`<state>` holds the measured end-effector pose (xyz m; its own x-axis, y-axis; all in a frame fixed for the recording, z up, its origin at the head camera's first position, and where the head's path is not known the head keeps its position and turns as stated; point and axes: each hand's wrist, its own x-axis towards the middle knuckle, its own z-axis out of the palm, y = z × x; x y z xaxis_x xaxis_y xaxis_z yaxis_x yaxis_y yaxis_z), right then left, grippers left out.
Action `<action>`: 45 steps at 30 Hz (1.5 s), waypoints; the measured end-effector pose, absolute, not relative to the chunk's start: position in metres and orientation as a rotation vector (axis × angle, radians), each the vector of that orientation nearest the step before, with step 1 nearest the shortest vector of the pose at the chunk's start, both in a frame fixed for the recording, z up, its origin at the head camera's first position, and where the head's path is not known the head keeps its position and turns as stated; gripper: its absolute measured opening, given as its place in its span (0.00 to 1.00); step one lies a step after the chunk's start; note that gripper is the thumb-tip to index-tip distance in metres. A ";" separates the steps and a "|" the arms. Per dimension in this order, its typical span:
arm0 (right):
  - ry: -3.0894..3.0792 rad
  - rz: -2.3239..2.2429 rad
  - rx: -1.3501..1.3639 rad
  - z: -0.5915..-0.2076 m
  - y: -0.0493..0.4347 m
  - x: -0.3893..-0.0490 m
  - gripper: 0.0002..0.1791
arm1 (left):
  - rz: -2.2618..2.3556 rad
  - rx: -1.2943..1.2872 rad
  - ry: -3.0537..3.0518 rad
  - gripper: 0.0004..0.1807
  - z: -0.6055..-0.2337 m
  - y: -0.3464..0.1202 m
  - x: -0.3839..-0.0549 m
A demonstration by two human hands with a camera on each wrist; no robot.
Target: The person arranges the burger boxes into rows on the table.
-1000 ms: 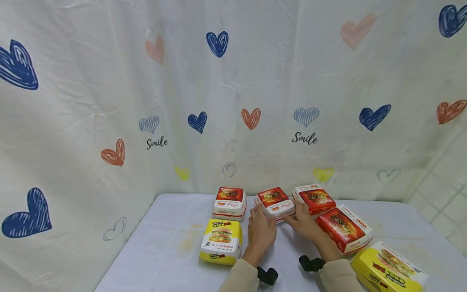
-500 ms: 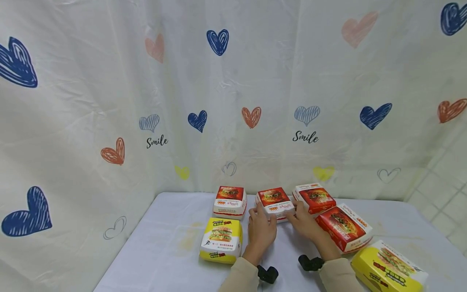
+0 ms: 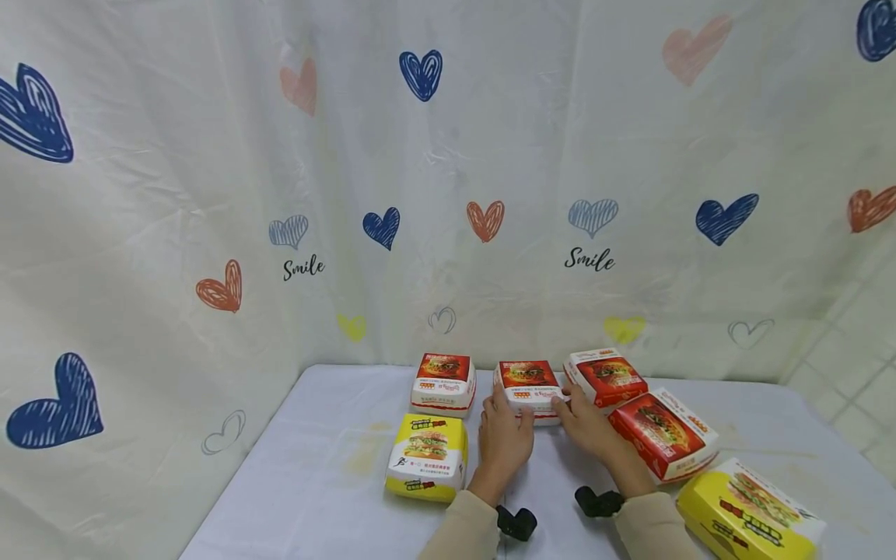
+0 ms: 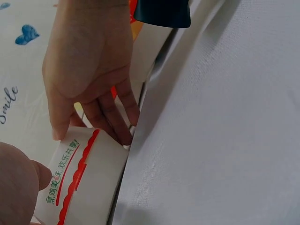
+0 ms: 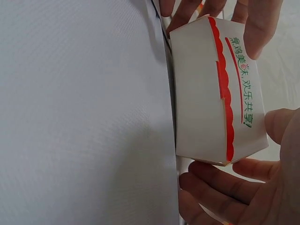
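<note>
Left of the rear-right box [image 3: 606, 379], we see by head view the left hand [image 3: 505, 445] and right hand [image 3: 586, 425] grasping the middle box [image 3: 528, 391]; by left wrist, a thumb [image 4: 43, 176] at its front; by right wrist, curled fingers [image 5: 225, 181] whose overtight squeeze could dent it.

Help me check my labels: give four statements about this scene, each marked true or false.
1. The left hand and right hand touch one red-and-white cardboard box. True.
2. Three more red-and-white boxes are visible. True.
3. Both yellow-and-white cardboard boxes lie left of the hands. False: one yellow box lies left, the other right.
4. Every heart on the white hanging backdrop is blue. False: it also bears red hearts.
</note>
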<state>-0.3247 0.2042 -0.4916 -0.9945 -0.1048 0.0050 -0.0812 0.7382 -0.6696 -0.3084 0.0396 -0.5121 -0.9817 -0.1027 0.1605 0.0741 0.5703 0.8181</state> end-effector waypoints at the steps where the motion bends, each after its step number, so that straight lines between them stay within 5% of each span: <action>1: 2.900 -1.112 -0.153 -0.491 0.204 -0.325 0.35 | -1.379 0.022 -2.609 0.42 -0.512 0.040 -0.308; 45: 2.909 -1.118 -0.160 -0.489 0.204 -0.321 0.30 | -1.441 0.044 -2.631 0.44 -0.512 0.037 -0.309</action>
<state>-0.3210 0.2044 -0.4893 -0.9945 -0.1032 0.0171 -0.0881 0.7379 -0.6691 -0.3093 0.0372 -0.5118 -0.9895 -0.0937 0.1100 0.0423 0.5406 0.8402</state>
